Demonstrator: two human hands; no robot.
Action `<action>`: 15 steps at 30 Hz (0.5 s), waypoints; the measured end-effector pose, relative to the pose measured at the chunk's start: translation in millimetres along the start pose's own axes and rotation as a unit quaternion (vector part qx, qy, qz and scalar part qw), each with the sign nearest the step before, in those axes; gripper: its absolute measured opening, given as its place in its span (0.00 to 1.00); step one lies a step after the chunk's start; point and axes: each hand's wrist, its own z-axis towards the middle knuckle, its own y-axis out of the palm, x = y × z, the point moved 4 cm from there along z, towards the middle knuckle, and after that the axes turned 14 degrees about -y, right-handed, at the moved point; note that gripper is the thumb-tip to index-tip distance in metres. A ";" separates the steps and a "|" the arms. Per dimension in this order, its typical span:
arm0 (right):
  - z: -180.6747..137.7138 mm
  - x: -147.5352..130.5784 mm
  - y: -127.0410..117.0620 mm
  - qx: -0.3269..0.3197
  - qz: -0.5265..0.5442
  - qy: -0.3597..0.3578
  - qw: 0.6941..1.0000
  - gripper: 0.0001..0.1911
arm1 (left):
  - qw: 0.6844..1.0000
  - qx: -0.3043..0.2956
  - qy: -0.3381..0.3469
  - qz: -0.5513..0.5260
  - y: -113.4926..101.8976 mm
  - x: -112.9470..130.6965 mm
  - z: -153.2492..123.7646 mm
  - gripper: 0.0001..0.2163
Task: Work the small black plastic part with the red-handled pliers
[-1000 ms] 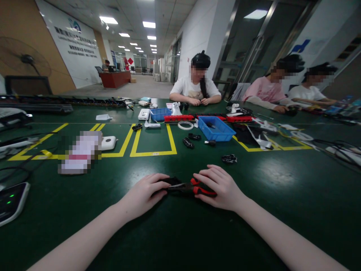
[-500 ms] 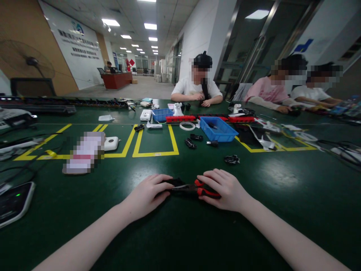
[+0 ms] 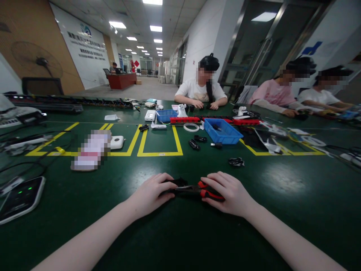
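Note:
My right hand [image 3: 229, 192] is closed round the red and black handles of a pair of long-nose pliers [image 3: 204, 190]. The jaws point left and reach the fingertips of my left hand [image 3: 156, 192]. Those fingers are pinched on a small black piece [image 3: 179, 183], which lies beside and behind the jaws. Its kind does not show, and part of it is hidden by my fingers. Whether the jaws grip the piece, I cannot tell. Both hands are low over the green table [image 3: 180, 233].
Beyond my hands lie a crumpled black piece [image 3: 236, 162], small black parts [image 3: 194, 144] and a blue tray [image 3: 222, 131]. A phone [image 3: 91, 150] and a white device [image 3: 116, 142] are to the left, near yellow tape outlines [image 3: 160, 154]. Co-workers sit across the table.
The whole view has shifted slightly, so table items appear a little further right. My hands keep the same hold on the pliers and the black piece.

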 end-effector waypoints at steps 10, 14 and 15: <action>0.0 3.2 -1.6 0.001 -0.010 -0.011 1.000 0.22 | 1.000 0.012 0.012 0.003 0.7 0.9 -0.5 0.12; 0.6 2.7 -2.2 0.005 -0.009 -0.013 1.000 0.22 | 1.000 0.013 0.011 0.005 0.6 0.4 -0.8 0.12; 0.9 2.2 -1.9 0.004 -0.008 -0.013 1.000 0.22 | 1.000 0.012 0.010 0.005 0.6 0.1 -0.7 0.12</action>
